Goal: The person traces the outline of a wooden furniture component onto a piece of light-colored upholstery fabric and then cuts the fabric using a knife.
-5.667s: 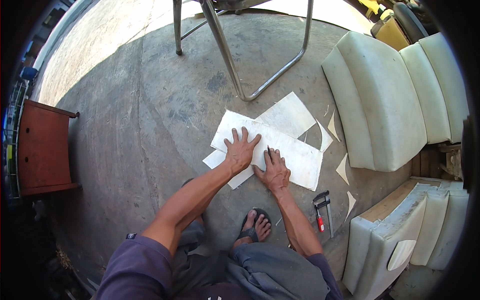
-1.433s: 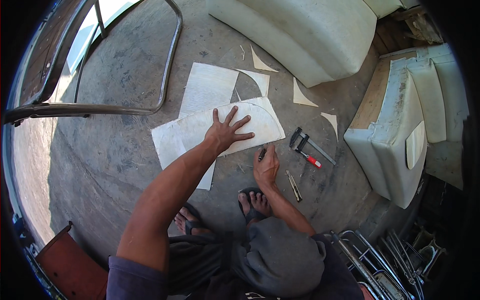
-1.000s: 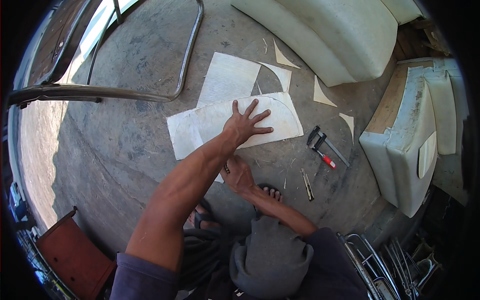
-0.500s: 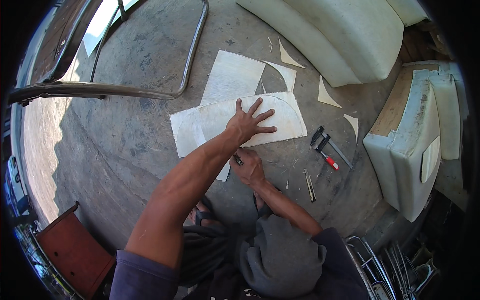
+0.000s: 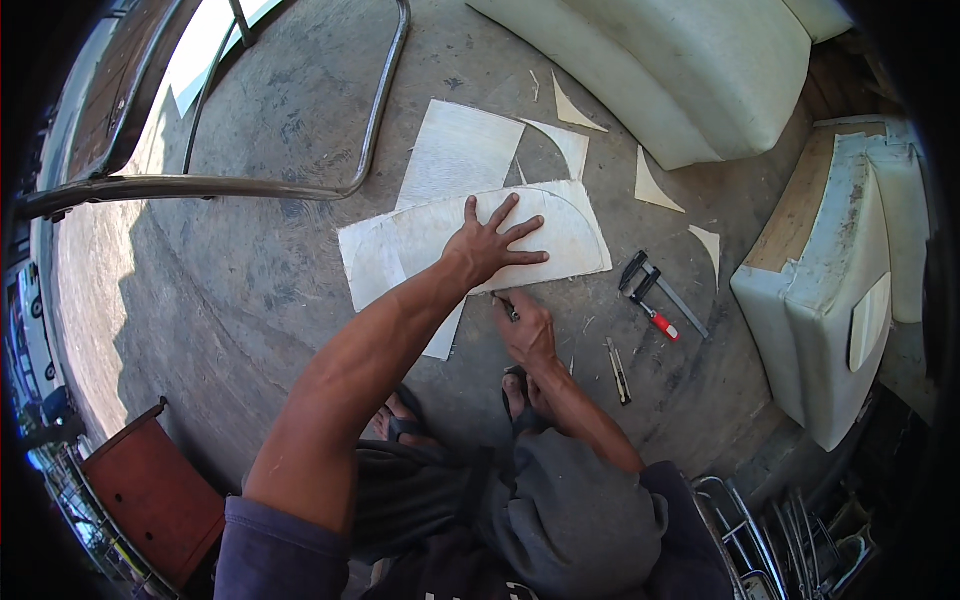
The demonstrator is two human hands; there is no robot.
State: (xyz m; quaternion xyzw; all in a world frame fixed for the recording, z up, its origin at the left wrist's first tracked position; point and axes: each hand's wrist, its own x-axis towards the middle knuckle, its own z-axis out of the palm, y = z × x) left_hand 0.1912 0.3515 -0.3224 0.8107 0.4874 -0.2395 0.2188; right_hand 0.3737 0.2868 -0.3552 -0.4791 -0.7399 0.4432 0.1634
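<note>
My left hand (image 5: 488, 245) lies flat with fingers spread on a pale thin board (image 5: 573, 238). A curved line runs across that board near its far right corner. Just off its near edge, my right hand (image 5: 530, 330) is closed round a small dark tool (image 5: 513, 312), mostly hidden by the fingers. A second pale sheet (image 5: 462, 152) lies partly beneath the board and sticks out beyond it. To the right of my right hand, a utility knife (image 5: 619, 372) and a black bar clamp (image 5: 637, 280) with a red handle rest on the concrete floor.
Curved triangular offcuts (image 5: 655, 185) lie beyond the board to the right. Cream upholstered seat parts (image 5: 660, 80) stand at the far right, another (image 5: 820, 300) nearer. A bent metal tube frame (image 5: 250, 187) reaches in from the left. A red-brown panel (image 5: 150, 490) stands at lower left.
My right hand has moved a little to the right along the board's near edge, still closed round the tool. My left hand stays pressed on the board.
</note>
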